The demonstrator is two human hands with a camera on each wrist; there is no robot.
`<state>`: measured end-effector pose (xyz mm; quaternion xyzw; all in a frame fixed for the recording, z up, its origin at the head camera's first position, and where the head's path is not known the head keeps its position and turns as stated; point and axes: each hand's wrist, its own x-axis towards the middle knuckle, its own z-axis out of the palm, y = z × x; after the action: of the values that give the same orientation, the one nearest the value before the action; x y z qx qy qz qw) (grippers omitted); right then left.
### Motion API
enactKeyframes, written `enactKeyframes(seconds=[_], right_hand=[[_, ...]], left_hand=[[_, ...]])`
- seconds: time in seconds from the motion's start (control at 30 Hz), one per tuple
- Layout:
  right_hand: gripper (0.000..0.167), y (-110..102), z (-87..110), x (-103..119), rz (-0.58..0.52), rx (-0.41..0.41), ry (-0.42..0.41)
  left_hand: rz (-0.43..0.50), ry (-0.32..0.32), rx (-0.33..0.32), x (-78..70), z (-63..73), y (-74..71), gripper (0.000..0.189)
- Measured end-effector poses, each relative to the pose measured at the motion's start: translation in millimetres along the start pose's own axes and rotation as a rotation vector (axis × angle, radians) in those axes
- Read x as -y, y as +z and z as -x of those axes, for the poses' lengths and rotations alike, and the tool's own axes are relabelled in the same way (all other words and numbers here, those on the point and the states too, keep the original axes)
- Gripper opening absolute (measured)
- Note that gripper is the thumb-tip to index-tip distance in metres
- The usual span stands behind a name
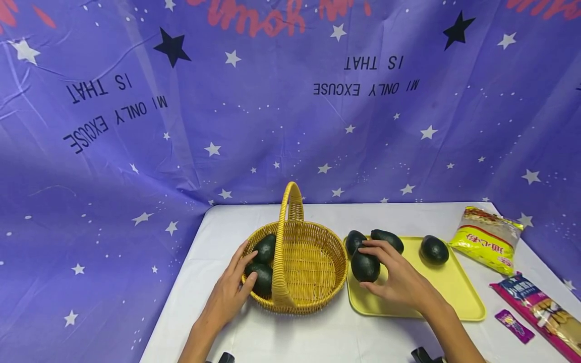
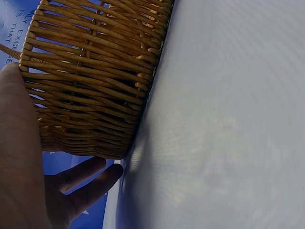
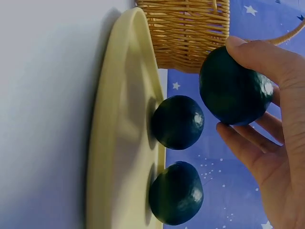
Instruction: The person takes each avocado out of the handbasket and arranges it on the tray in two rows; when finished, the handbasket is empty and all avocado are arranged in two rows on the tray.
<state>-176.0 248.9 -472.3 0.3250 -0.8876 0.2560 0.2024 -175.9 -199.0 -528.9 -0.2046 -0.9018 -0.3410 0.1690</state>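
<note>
My right hand (image 1: 397, 277) holds a dark green avocado (image 1: 365, 267) between thumb and fingers. In the right wrist view, this avocado (image 3: 233, 88) is raised off the yellow tray (image 3: 125, 86). My left hand (image 1: 229, 292) rests against the left rim of a wicker basket (image 1: 313, 304), its fingers reaching over the edge beside two avocados inside, one farther back (image 1: 266, 249) and one nearer (image 1: 260, 280). From the left wrist, two straight fingers (image 2: 95, 183) show beside the basket's woven side (image 2: 90, 90). More avocados lie on the tray, one at its right (image 1: 434, 250) and two at its back left (image 1: 388, 240).
The basket's tall handle (image 1: 282, 242) arches over its middle. Right of the tray lie a yellow food bag (image 1: 487, 239), a pink-and-blue snack packet (image 1: 540, 312) and a small purple packet (image 1: 515, 326). A purple star-printed cloth (image 1: 272, 126) hangs behind the white table (image 1: 317, 340).
</note>
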Motion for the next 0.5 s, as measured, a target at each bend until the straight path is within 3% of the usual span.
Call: enactKeyframes(seconds=[0.23,0.5], right_hand=[[0.078,4.1,4.9,0.5,-0.004,-0.004,0.006],[0.077,6.5,11.2,0.8,0.005,0.032,0.071]], left_hand=[[-0.006,0.004,-0.004,0.0,0.3,0.3,0.053],[0.005,-0.006,0.002,0.4,0.4,0.6,0.053]])
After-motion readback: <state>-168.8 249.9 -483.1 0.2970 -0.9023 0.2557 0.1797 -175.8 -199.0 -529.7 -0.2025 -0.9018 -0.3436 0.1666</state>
